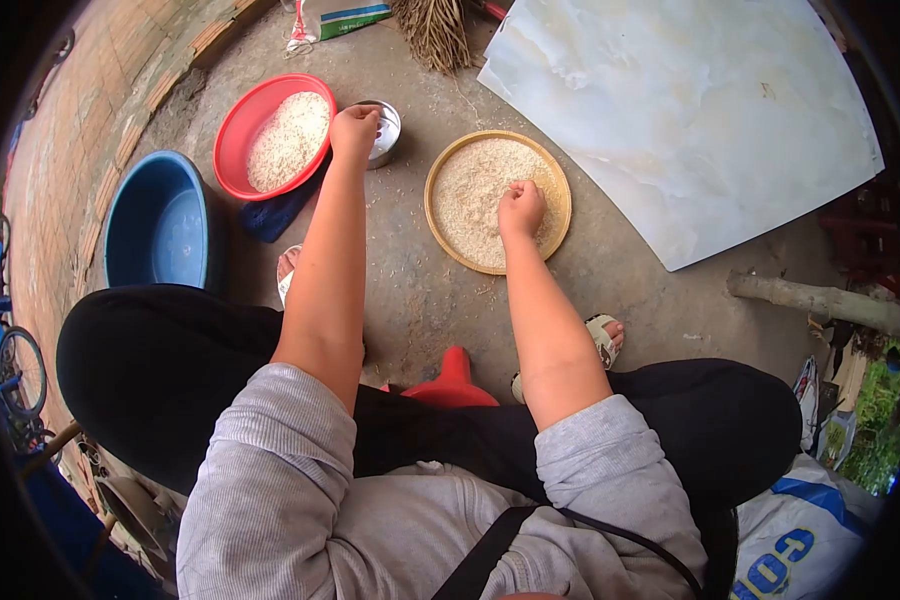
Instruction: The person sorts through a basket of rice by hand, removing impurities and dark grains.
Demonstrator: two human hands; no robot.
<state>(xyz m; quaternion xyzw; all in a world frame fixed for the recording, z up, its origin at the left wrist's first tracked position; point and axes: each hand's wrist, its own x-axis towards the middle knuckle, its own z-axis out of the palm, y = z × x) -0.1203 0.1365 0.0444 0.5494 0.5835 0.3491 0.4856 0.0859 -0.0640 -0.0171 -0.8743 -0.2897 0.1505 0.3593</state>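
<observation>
A round yellow-rimmed tray [438,228] of pale grain [470,190] lies on the ground in front of me. Over its right part is my right hand [521,209], its fingers closed; what they hold, if anything, is too small to name. My left hand [355,131] is held above the near-left side of a metal bowl [388,150], with its fingers pinched together and any held thing hidden. Beside that hand, a red basin [232,135] holds more pale grain [290,140].
A blue tub [158,222] stands at the left. Dark blue cloth [268,218] lies under the red basin. A marbled sheet [670,120] covers the upper right, with a wooden log [815,301] below it. A straw broom [434,35] lies at the top.
</observation>
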